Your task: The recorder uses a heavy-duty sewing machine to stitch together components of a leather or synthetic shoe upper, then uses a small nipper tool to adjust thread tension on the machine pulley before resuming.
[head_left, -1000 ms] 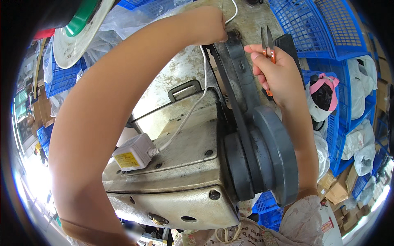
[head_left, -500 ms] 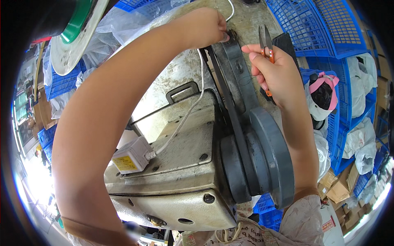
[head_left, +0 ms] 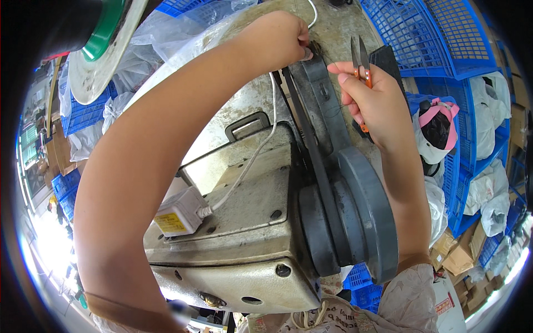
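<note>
A worn, cream-coloured sewing machine (head_left: pixel 222 244) stands before me, its drive belt (head_left: pixel 319 175) running from the grey handwheel (head_left: pixel 369 216) away from me beside a grey belt guard (head_left: pixel 327 102). My left hand (head_left: pixel 280 36) is reached across it to the guard's far end, thumb and fingers pinched together; what they hold is hidden. Just right of the guard, my right hand (head_left: pixel 377 100) is closed around small orange-handled scissors (head_left: pixel 361 58), blades pointing away from me. Its thumb and forefinger press together. A fine dark thread hangs near these fingers, over the guard.
A white power adapter (head_left: pixel 180 213) with a white cable lies on top of the machine. Blue plastic crates (head_left: pixel 427 36) stand at the far right, with a pink-and-white bag (head_left: pixel 438 127) beside them. A spool on a white disc (head_left: pixel 94 75) hangs at upper left.
My left forearm and hand have shifted slightly to the right, the fingers still pinched. My right hand, with the scissors, has barely moved.
</note>
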Demonstrator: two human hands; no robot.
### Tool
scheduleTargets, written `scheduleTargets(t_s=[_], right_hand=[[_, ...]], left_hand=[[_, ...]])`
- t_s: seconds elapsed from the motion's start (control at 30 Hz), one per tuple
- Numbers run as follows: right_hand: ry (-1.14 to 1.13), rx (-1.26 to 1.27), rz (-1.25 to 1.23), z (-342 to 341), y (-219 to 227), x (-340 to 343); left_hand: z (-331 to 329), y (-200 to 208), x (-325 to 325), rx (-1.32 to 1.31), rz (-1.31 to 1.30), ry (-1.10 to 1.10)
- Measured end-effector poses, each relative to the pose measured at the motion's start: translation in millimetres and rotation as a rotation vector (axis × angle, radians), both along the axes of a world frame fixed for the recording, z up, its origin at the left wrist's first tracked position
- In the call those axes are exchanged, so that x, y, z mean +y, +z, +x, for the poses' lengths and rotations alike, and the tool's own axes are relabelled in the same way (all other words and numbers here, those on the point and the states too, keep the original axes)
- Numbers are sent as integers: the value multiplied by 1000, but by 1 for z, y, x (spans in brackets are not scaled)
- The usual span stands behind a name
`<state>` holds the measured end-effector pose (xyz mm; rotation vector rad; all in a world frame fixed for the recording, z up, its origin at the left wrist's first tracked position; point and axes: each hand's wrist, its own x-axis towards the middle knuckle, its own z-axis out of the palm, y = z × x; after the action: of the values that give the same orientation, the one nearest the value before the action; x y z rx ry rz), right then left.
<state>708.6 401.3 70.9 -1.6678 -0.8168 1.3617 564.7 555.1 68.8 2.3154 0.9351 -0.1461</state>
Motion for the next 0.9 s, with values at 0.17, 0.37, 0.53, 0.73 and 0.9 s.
scheduleTargets(t_s=[0.17,0.37,0.53,0.73,0.9], right_hand=[[5,3,-2,1,0,-1],[-9,16,-15,2,2,0],[-4,36,-17,3,6,0],[-1,6,-25,5,3,-3],[4,12,-25,4,5,-3]], left_hand=[[1,0,-4,-11,10,52],[-5,8,4,64,-57,-37],[-7,11,4,83,-175,92],[-3,3,4,49,-203,113],[-3,0,3,44,-83,4]])
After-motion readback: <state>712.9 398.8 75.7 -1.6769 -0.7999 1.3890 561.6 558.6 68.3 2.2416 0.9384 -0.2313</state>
